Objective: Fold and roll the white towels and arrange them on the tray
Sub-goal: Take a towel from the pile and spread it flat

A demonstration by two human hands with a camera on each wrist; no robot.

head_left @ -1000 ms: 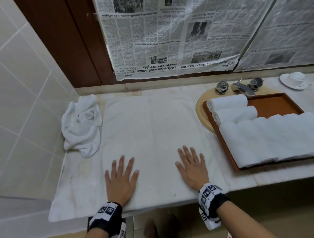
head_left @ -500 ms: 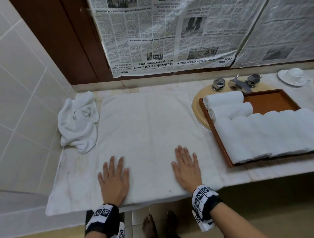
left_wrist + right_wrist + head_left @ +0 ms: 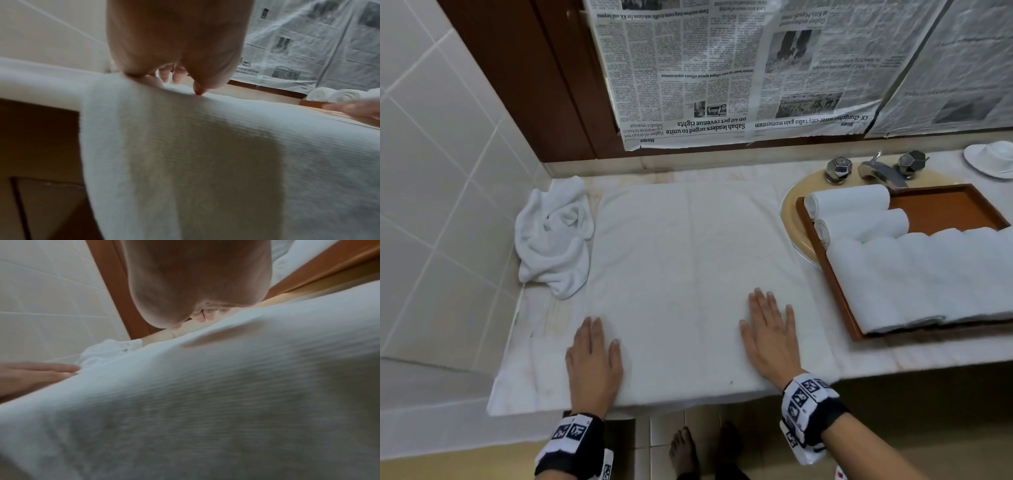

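Note:
A white towel (image 3: 681, 274) lies spread flat on the marble counter, its near edge hanging over the front (image 3: 205, 162). My left hand (image 3: 594, 356) rests flat on its near left part, fingers straight and together. My right hand (image 3: 770, 334) lies flat on the near right part, fingers straight. A crumpled white towel (image 3: 553, 236) sits against the tiled wall at the left. On the right, the brown tray (image 3: 945, 209) holds several rolled white towels (image 3: 852, 202).
The tray rests over a beige sink (image 3: 794, 219) with a chrome tap (image 3: 876, 169) behind it. A white cup on a saucer (image 3: 993, 157) stands at the far right. Newspaper (image 3: 722, 68) covers the wall behind. The tiled wall (image 3: 431, 171) closes the left side.
Both hands have slid toward me along the towel to its near edge. The left hand's fingers have closed together.

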